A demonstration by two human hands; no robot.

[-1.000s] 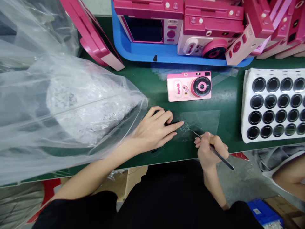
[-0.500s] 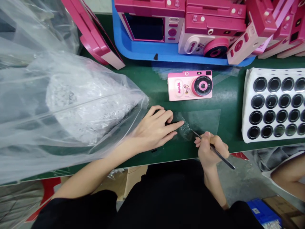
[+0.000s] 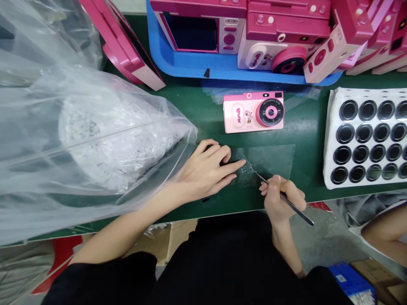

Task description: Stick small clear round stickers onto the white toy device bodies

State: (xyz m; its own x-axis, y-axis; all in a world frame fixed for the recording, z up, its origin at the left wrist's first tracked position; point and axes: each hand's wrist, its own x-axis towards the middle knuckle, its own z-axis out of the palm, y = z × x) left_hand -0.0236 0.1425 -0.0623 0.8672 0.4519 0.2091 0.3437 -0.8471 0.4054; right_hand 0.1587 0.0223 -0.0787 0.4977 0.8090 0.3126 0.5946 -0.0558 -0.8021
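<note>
My right hand point(image 3: 282, 199) grips slim metal tweezers point(image 3: 297, 210), held slanting, their tip down at small clear scraps point(image 3: 247, 166) on the bench. The scraps lie on a flat sheet of clear film point(image 3: 276, 156). My left hand point(image 3: 211, 171) rests on the green bench at the film's left edge, fingers apart, index fingertip beside the scraps. Just beyond both hands lies a pink toy camera point(image 3: 237, 120) with its lens facing up. Whatever is under my left palm is hidden.
A large clear plastic bag point(image 3: 104, 127) fills the left side. At the back, a blue tray point(image 3: 190, 67) holds several pink cameras point(image 3: 270, 36). A sheet of round black stickers point(image 3: 327, 165) lies at right. Another person's arm point(image 3: 384, 228) shows at lower right.
</note>
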